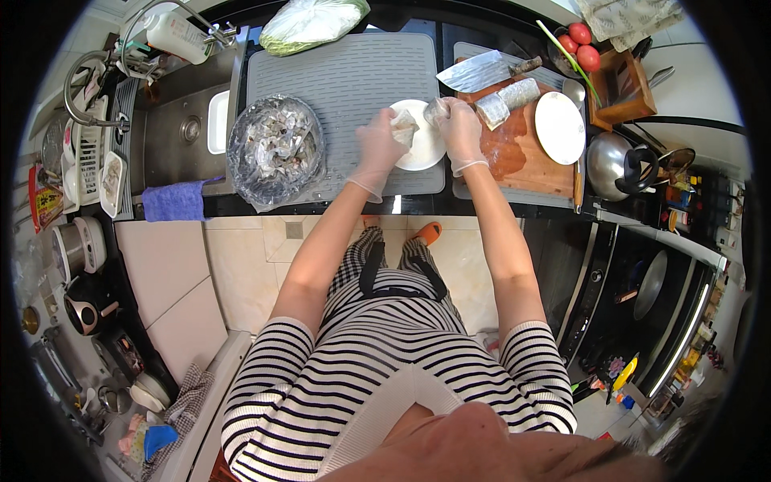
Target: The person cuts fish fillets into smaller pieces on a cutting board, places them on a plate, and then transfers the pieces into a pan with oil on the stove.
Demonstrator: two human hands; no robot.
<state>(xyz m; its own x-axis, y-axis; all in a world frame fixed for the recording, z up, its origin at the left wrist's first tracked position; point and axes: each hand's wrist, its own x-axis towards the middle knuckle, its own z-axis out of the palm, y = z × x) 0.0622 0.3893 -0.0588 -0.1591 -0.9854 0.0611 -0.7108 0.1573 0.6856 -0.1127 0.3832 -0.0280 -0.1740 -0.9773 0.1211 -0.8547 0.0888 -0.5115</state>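
Evidently the work is partway along: a pale piece point(404, 128) of what looks like fish and a silvery piece point(435, 113) are both up in the hands, over or right beside a round white plate point(422, 151). From where I'm standing, the cutting seems well advanced, since a plastic-lined bowl point(277, 151) on the left is heaped with greyish bits. What seems left are the silvery chunks point(507, 103) lying on the cutting board point(514, 153), apparently not dealt with yet; whether the pieces in hand are finished I can't tell.

Both hands wear clear gloves. The left hand point(381, 143), a little blurred, has its fingers curled narrowly about the pale piece; the right hand point(460, 133) pinches the silvery one, its fingers close together.

Farther out, a cleaver point(475, 72) lies just beyond the chunks, and a second white plate point(560, 128) rests on the board's right side. A wrapped cabbage point(315, 26) sits at the tabletop's far edge, behind the grey mat point(341, 72).
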